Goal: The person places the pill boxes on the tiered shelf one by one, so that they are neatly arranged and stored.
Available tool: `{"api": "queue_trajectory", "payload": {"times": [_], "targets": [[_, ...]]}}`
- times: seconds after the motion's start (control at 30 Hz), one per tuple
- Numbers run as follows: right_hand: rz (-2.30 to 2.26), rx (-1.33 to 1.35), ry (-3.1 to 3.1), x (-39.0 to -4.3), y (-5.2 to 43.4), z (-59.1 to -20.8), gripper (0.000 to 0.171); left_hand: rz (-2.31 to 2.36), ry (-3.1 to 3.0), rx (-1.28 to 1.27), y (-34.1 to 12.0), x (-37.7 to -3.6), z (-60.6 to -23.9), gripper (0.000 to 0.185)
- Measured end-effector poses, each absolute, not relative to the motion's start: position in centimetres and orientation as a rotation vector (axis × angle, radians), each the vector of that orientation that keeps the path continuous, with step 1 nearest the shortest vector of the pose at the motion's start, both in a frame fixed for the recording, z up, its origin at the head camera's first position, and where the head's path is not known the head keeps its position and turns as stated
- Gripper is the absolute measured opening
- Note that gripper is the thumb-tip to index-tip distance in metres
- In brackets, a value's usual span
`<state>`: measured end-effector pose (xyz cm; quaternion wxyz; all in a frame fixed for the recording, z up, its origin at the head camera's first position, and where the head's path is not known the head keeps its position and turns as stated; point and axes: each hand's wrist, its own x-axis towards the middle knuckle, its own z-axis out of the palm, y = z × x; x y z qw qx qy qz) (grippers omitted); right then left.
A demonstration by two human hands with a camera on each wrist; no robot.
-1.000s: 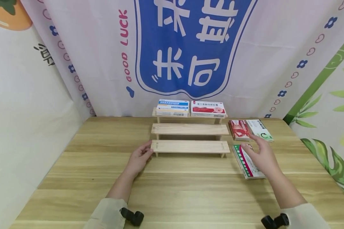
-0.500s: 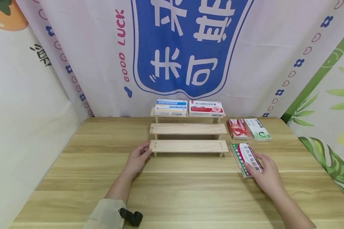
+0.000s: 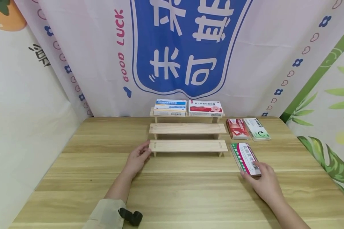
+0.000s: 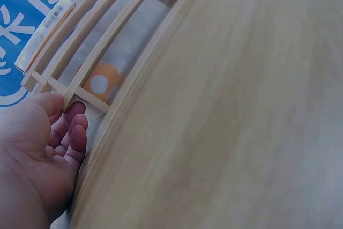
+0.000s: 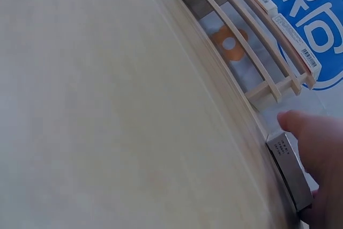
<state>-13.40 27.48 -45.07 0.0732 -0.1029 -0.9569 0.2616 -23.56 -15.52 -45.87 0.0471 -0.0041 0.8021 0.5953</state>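
Pinching the green-edged box, label seemingly unreadable, right hand; left hand relaxed against the shelf.

A light wooden worktop with plank grain is filling the lower view. A white printed backdrop is hanging behind it, bearing a large blue shield with white characters and pink "GOOD LUCK" lettering. Green leaf prints are showing at right. Even, soft light is falling throughout.
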Motion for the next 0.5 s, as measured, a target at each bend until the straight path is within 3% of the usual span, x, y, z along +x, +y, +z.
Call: {"api": "queue_trajectory", "payload": {"times": [0.5], "targets": [[0.668, -0.383, -2.871, -13.33, 27.27, -44.98, 0.086, 1.864, 2.409, -0.009, -15.58, -23.55, -45.92, 0.041]]}}
